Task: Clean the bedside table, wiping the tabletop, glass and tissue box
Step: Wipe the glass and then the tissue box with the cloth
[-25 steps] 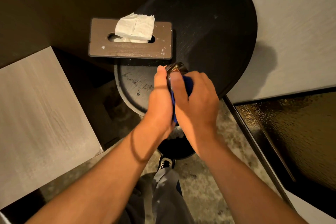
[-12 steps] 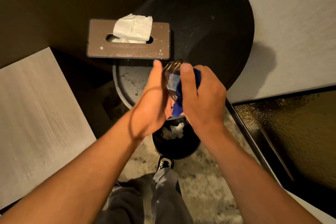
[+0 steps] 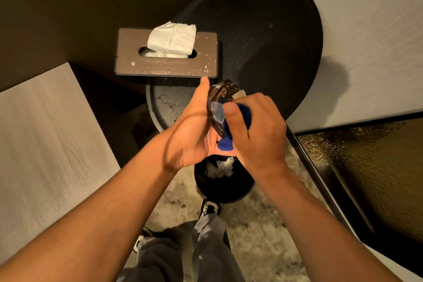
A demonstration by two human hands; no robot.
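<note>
A: Round black surface (image 3: 263,36): tissue box (image 3: 166,63) at its left edge, white specks on lid.
B: Hands?
A: Left hand (image 3: 194,130) cups the glass (image 3: 218,107) above near rim; right hand (image 3: 256,135) fingers (image 3: 235,117) press blue cloth (image 3: 225,144) against it.

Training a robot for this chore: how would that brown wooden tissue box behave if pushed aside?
The brown wooden tissue box looks stiff and flat-topped, so it would probably slide rather than tip. It overhangs the round black tabletop, so a leftward push risks dropping it.
</note>
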